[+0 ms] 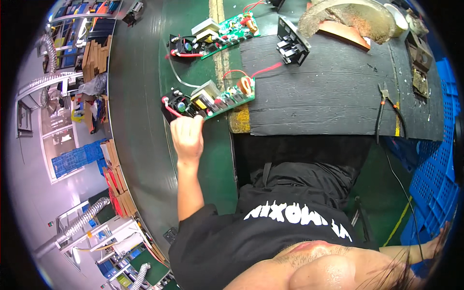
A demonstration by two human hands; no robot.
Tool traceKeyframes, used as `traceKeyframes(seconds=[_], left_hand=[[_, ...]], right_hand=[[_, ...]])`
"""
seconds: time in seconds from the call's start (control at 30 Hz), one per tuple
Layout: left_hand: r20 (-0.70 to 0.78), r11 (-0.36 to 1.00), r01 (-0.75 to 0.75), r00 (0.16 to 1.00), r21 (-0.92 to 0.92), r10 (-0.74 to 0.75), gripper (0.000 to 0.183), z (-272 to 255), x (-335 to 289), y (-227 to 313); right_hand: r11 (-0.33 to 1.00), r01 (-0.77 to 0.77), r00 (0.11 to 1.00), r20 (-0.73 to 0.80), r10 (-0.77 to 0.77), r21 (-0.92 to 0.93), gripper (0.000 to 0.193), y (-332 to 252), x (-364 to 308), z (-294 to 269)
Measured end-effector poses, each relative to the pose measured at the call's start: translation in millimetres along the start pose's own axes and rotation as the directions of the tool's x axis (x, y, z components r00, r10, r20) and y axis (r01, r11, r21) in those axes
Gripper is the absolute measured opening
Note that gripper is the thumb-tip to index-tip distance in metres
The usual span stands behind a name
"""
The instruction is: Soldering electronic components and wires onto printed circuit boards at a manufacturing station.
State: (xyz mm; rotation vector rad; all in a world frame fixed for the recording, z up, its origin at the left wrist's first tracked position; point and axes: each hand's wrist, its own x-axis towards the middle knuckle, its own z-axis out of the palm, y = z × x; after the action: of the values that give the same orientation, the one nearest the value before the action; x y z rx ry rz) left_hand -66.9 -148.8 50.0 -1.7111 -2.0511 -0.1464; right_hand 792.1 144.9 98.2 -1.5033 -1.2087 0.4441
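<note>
My left hand (187, 137) is closed at the near edge of a green circuit board (227, 104), its fingers curled at the end beside a black part with a red wire. The board carries a silver heat sink (207, 93), a copper coil (245, 86) and several small parts. A pink-red wire (267, 69) runs from it to a black plastic panel (293, 41) on the bench. Far to the lower right, by the blue crates, my right hand (436, 243) shows only partly at the picture's rim. Its fingers are too dark and cut off to read.
A second similar board (232, 35) lies farther off. On the black worktop (328, 92) are orange-and-black pliers (386, 111), a worn curved piece (348, 19) and a metal block (419, 55). Blue crates (435, 150) stand at the right, with a thin black cable (403, 188) hanging before them.
</note>
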Motion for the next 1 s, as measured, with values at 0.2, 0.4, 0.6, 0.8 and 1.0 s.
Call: traceKeyframes(seconds=[0.2, 0.4, 0.6, 0.8, 1.0], left_hand=[[0.054, 0.964, 0.227, 0.974, -0.140, -0.222, 0.027, -26, -27, 52], [-0.083, 0.914, 0.259, 0.951, -0.313, -0.298, 0.025, -26, 16, 74], [-0.064, 0.903, 0.316, 0.935, -0.291, -0.348, 0.022, 18, 69, 46], [0.031, 0.942, 0.194, 0.981, -0.272, -0.193, 0.018, 37, 85, -20], [0.352, 0.999, -0.009, 0.936, -0.033, 0.020, 0.015, 60, 88, -64]], right_hand=[[0.997, 0.072, 0.996, 0.045, -0.074, 0.038, 0.057, -14, 24, -2], [0.915, 0.294, 0.930, 0.137, -0.340, 0.275, 0.056, -37, 44, 36], [0.658, -0.006, 0.857, 0.343, -0.385, 0.753, 0.055, -47, -16, 181], [0.681, -0.202, 0.770, 0.544, -0.333, 0.704, 0.056, -73, -143, 336], [0.602, -0.376, 0.667, 0.657, -0.351, 0.704, 0.051, -109, -207, 387]])
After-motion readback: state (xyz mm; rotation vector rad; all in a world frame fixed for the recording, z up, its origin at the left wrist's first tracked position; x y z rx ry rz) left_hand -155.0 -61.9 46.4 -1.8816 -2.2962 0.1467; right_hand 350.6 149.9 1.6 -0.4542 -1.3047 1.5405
